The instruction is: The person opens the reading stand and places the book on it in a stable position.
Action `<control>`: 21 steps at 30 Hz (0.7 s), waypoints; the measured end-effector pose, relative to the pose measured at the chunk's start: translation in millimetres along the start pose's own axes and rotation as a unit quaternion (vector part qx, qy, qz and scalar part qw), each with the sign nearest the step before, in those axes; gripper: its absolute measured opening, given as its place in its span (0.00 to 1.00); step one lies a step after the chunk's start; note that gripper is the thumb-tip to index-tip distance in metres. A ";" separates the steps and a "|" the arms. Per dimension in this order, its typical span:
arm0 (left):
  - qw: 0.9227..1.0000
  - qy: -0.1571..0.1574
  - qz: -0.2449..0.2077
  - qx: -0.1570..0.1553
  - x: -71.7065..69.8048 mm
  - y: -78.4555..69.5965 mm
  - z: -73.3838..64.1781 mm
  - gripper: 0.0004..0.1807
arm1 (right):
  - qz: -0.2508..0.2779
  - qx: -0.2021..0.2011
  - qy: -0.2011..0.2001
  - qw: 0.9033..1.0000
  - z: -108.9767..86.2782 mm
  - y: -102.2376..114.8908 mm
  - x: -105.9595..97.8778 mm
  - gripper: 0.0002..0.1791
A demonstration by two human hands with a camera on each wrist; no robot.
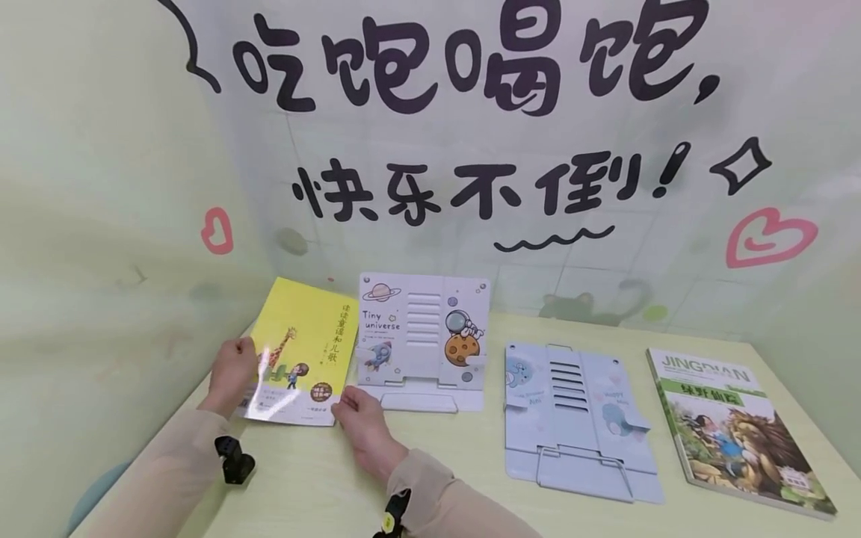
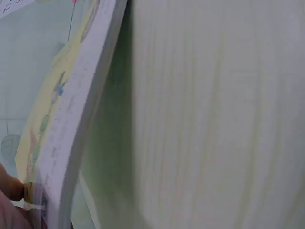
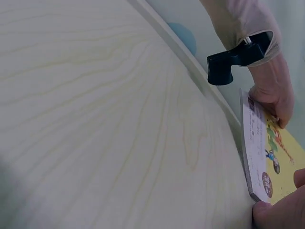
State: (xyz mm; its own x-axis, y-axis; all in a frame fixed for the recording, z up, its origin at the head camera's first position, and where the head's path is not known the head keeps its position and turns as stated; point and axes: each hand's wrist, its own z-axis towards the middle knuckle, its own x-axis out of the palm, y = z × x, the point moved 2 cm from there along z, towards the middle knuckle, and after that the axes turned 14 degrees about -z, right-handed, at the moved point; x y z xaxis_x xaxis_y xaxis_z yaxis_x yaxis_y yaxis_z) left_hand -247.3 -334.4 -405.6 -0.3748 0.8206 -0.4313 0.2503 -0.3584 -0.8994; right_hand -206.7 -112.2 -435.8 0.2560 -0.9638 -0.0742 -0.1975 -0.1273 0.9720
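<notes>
A yellow book (image 1: 306, 344) with a giraffe and a child on its cover stands tilted at the left of the table. My left hand (image 1: 232, 373) grips its left edge, thumb at the front. At the lower right corner, my right hand (image 1: 368, 430) pinches the book between thumb and fingers. In the left wrist view the lower edge of the book (image 2: 81, 105) crosses close to the camera, with the left fingertips (image 2: 10, 186) at its side. The right wrist view shows both hands at the book (image 3: 276, 157), its lower edge close over the tabletop.
Just right of the yellow book stands a white astronaut-print book stand (image 1: 420, 336). A pale blue book stand (image 1: 578, 418) leans back farther right. Another book (image 1: 740, 433), with a lion on its cover, lies at the far right. A printed wall (image 1: 430, 134) rises behind the table (image 1: 296, 478).
</notes>
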 end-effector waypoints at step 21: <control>0.978 -0.123 -0.163 -0.034 -2.5 -11.2 -29.7 0.30 | 0.010 -0.068 0.006 0.998 -4.6 29.7 -19.3 0.10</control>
State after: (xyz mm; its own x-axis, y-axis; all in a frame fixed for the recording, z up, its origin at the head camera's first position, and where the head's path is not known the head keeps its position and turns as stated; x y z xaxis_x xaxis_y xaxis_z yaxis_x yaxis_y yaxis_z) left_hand -222.6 -319.2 -392.4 -0.6466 0.7510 -0.1336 0.1377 -0.0574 -0.9888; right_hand -213.2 -96.3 -404.5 0.2643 -0.9630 -0.0534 -0.0719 -0.0749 0.9946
